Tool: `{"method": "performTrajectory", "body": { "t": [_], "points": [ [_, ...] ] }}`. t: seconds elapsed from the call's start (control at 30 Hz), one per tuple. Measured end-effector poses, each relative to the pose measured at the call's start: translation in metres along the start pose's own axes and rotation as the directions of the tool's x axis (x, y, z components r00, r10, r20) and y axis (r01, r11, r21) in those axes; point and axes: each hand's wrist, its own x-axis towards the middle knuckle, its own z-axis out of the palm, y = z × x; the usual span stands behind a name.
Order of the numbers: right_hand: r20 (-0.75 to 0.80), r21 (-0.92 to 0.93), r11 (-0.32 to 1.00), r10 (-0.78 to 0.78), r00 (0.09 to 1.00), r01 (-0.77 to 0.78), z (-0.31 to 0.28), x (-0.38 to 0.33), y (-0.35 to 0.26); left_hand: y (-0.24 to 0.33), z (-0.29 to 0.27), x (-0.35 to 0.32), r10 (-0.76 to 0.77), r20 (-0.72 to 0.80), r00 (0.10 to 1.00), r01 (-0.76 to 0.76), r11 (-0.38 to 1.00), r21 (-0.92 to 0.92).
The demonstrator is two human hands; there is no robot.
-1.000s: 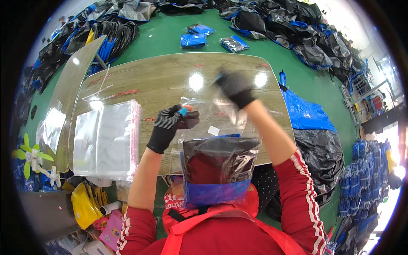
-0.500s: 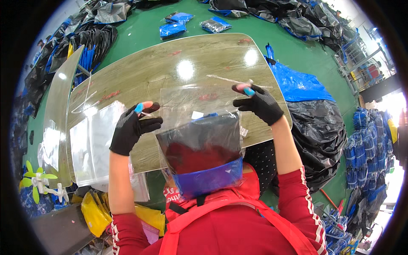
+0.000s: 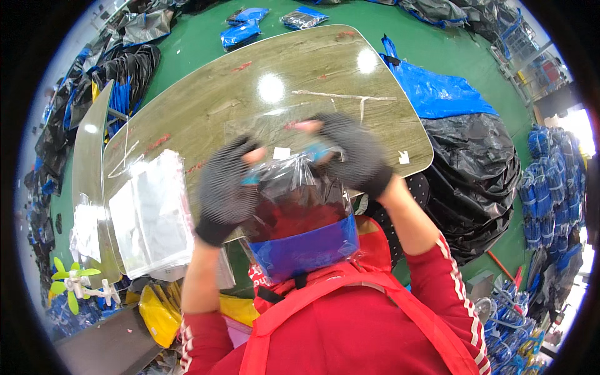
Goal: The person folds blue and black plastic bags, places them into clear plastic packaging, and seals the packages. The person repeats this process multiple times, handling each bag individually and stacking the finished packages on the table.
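Observation:
In front of my chest stands a clear plastic bag (image 3: 300,187) with a folded black and blue sheet (image 3: 304,245) inside, its blue band at the bottom. My left hand (image 3: 228,187), in a black glove with bare fingertips and blue tape on one finger, is curled at the bag's upper left edge. My right hand (image 3: 353,153), gloved and taped alike, pinches at the bag's upper right. The film is wrinkled between them. Both hands are smeared by motion, and some fingers are hidden.
The bag is at the near edge of a wood-look table (image 3: 206,106). A stack of clear bags (image 3: 153,212) lies to the left. Thin strips (image 3: 344,96) are on the tabletop. A large black and blue bundle (image 3: 469,162) sits to the right. A small green fan (image 3: 74,281) is at lower left.
Both hands have come inward from the bag's sides to its upper edge and closed on the film, which is now wrinkled. The view has shifted a little.

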Motion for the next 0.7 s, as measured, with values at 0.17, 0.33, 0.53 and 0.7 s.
{"method": "performTrajectory", "body": {
  "t": [0.17, 0.33, 0.53, 0.7],
  "points": [
    [0.259, -0.112, 0.789, 0.611, 0.749, -0.605, 0.064, -0.044, 0.046, -0.025, 0.053, -0.036, -0.006, 0.170, 0.985, -0.003, 0.999, 0.054],
    [0.613, 0.506, 0.406, 0.451, 0.648, -0.761, 0.067, -0.073, 0.079, -0.172, 0.079, -0.019, -0.291, 0.227, 0.929, 0.357, 0.557, -0.750],
    [0.207, 0.572, 0.722, 0.331, 0.920, -0.389, 0.061, 0.011, 0.082, -0.185, 0.119, -0.045, -0.181, 0.395, 0.901, 0.110, 0.974, 0.197],
    [-0.405, 0.673, 0.707, 0.597, 0.693, -0.217, 0.074, 0.156, 0.180, -0.186, 0.101, -0.112, -0.509, 0.075, 0.857, 0.413, 0.768, 0.489]
  ]
}}
